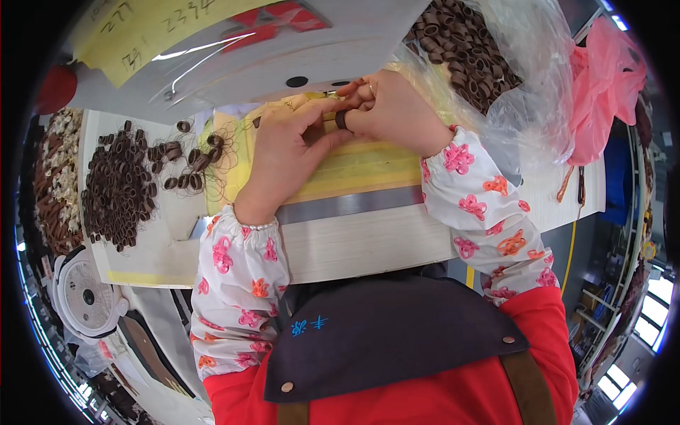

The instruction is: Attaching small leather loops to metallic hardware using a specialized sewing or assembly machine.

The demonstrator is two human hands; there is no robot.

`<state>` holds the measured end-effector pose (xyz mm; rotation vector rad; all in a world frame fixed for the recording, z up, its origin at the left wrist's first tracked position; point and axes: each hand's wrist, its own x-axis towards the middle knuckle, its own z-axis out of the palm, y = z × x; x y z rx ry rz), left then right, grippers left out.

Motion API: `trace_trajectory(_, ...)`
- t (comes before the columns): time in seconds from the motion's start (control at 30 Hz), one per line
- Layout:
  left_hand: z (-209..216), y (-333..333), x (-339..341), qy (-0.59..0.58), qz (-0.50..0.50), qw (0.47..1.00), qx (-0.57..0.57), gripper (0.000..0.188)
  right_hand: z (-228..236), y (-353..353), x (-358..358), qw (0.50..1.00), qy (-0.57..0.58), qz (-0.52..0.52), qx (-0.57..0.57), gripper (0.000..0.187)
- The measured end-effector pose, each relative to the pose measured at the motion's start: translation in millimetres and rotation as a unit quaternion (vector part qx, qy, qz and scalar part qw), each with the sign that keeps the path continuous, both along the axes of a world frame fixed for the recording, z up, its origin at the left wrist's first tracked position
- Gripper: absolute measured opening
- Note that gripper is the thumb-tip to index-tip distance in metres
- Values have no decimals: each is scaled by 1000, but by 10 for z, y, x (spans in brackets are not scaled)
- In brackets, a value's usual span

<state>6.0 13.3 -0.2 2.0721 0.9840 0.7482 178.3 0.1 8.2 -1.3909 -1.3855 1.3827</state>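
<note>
Right hand (393, 113): appears to pinch a small, dark brown, band-like ring (341, 120) at its fingertips.
Left hand (287, 145): bent, thumb reaching to the ring; cannot tell whether it grips anything.
Ring: between both hands, over a yellow-covered work surface (361, 168); a loosened pinch could drop it.
Left pile: dark brown rings (117, 188) near fine, dark, loose threads (225, 159); a dragging sleeve could snag these.
</note>
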Motion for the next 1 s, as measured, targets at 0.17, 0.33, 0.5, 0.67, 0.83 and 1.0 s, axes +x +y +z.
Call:
trace_trajectory(0.17,-106,55,-1,-9,5,994,106,21,-109,-7,-56,995,-55,-18,80,21)
trace_trajectory(0.33,-4,20,45,-52,59,997,-4,13,-128,-144,-60,988,-41,17,145,18)
trace_trajectory(0.5,-95,68,46,-43,104,994,-3,16,-244,-113,-86,926,-134,17,353,20)
trace_trajectory(0.67,-73,94,73,-13,94,995,13,17,-277,-70,-83,901,-198,12,385,21)
trace_trajectory(0.83,-94,85,64,-20,105,994,23,17,-253,-64,-119,919,-183,-13,348,21)
trace_trajectory(1.0,-23,49,58,-5,135,990,29,18,-207,-30,-83,922,-187,-11,338,18)
